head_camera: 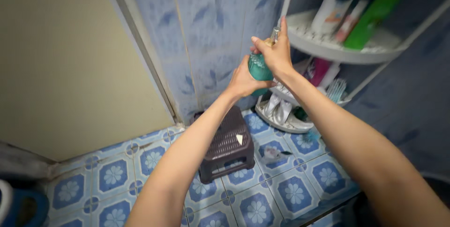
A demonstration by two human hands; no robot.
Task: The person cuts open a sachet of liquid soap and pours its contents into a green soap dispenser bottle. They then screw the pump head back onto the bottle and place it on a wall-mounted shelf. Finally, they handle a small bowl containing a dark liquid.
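A teal bottle (258, 69) with a clear pump top is held up in front of the tiled wall. My left hand (243, 82) grips the bottle's body from below and the left. Over the bottle's neck and pump lies my right hand (275, 53), its fingers wrapped round the top and one finger pointing up. Both arms reach forward from the lower edge of the view. The bottle hangs just left of a white corner shelf (318, 44).
The upper corner shelf holds a white bottle (333, 3), a green bottle (376, 11) and a tube; lower tiers (286, 124) hold sachets and small items. A dark plastic stool (228, 145) stands on the blue patterned floor tiles (112, 175). A beige door (61, 58) fills the left.
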